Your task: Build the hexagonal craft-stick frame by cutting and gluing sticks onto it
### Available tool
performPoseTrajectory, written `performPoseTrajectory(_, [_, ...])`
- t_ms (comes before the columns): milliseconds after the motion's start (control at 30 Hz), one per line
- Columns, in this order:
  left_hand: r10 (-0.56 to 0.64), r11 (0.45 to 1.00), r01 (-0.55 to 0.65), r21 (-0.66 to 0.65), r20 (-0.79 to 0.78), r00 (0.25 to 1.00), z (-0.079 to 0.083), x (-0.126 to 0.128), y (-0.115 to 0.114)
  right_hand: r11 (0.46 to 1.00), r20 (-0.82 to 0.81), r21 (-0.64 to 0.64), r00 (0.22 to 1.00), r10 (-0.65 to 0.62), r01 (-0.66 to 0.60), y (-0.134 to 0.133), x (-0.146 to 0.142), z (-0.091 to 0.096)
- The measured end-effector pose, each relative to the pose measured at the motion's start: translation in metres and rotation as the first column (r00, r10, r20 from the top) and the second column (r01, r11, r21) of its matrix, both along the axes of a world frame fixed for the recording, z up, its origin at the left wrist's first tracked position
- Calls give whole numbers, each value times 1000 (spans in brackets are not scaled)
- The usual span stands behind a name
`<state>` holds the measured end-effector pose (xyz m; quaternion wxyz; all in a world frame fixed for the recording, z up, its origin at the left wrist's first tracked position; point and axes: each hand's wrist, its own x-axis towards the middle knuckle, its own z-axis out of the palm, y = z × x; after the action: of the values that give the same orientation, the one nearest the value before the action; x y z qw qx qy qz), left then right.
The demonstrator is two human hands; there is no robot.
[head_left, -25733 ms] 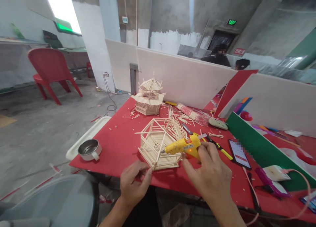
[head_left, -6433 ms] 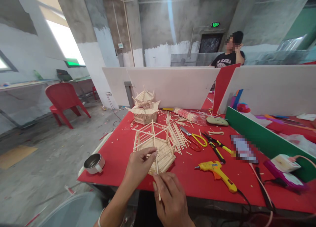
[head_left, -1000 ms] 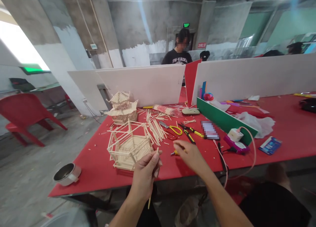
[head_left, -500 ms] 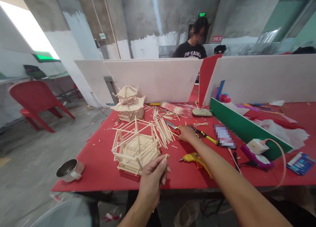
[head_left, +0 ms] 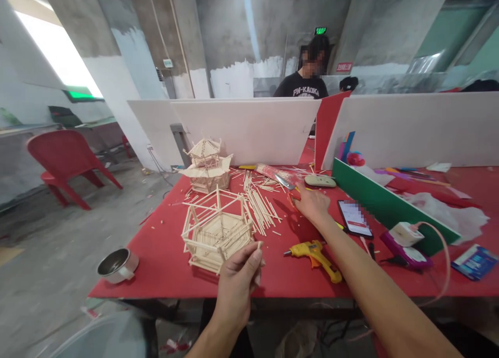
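My left hand (head_left: 239,280) is closed in a pinch on a thin wooden stick (head_left: 260,245); only its pale tip shows above the fingers. Just behind it stands a six-sided open frame of sticks (head_left: 202,243) on the red table. My right hand (head_left: 314,204) is closed around the orange handle of a pair of scissors (head_left: 284,182), whose blades point up and left. Under that forearm, a yellow glue gun (head_left: 312,250) lies on its side. Loose sticks (head_left: 260,207) are spread between the frame and the scissors.
A stick pagoda (head_left: 205,166) stands at the back left. A metal cup (head_left: 118,266) sits near the front left edge. On the right are a phone (head_left: 354,217), a charger (head_left: 405,233) with a cable, and a green board (head_left: 390,207). Beyond the white partition (head_left: 249,129) is a person (head_left: 304,82).
My right hand has taken the scissors and moved them up and slightly right. The left hand keeps its pinch on the stick. The view has shifted a little.
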<state>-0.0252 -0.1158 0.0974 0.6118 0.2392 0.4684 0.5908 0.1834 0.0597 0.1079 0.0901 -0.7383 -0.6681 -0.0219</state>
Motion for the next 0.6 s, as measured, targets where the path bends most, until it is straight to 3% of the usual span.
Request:
performPoseTrajectory(67, [13,1000,-13,-7,7,1000,2,3,-2,990,-210,140,977,28,2,-29,4,8])
performPoseTrajectory(167, [16,1000,-16,14,-3,1000,5,8,-6,967,-597,244,775,206,-69,-94,-4,0])
performPoseTrajectory(233, [15,999,-14,50,-20,1000,6,11,-9,956,-704,266,652,282,-126,-144,-18,-16])
performPoseTrajectory(267, [14,997,-11,75,-32,999,6,12,-11,942,-708,304,628,325,-145,-167,-26,-23])
performPoseTrajectory(400, [-24,984,39,172,-92,995,4,14,-21,925,-707,324,600,375,-197,-227,-55,-41])
performPoseTrajectory(600, [-19,974,48,223,-127,992,4,15,-36,912,-631,383,679,375,-149,-239,-71,-41])
